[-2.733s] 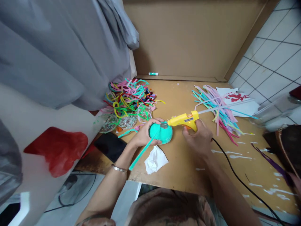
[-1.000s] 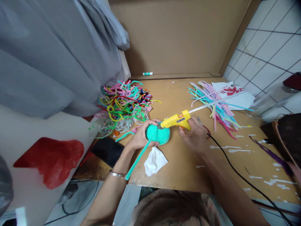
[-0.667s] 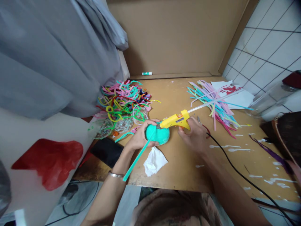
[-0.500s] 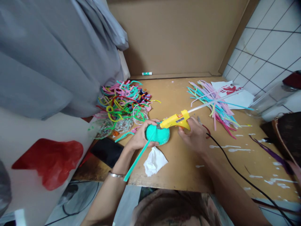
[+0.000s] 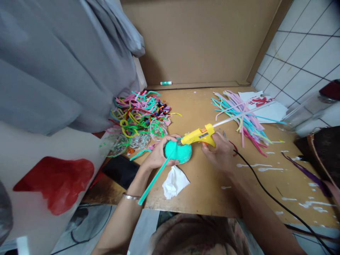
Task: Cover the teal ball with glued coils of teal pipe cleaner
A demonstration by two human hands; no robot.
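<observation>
My left hand [image 5: 157, 154] is wrapped round the left side of a round teal object [image 5: 183, 153] wound in fuzzy strands. A loose teal strip [image 5: 155, 182] sticks out from it toward my left wrist. My right hand [image 5: 219, 151] grips a yellow glue gun [image 5: 198, 135] with a long clear glue stick in its back end. The gun's nozzle is at the top of the teal object; whether it touches is hard to tell. Just below lies a crumpled white tissue [image 5: 175, 182].
A pile of colourful pipe cleaners [image 5: 140, 113] lies back left, and a bundle of them [image 5: 243, 117] back right. A black phone-like object [image 5: 120, 171] rests left. The gun's black cord [image 5: 268, 191] crosses the right side, near a brown bag [image 5: 325, 152].
The free end of the teal strip has shifted slightly to the left. Both hands and the glue gun look almost unmoved.
</observation>
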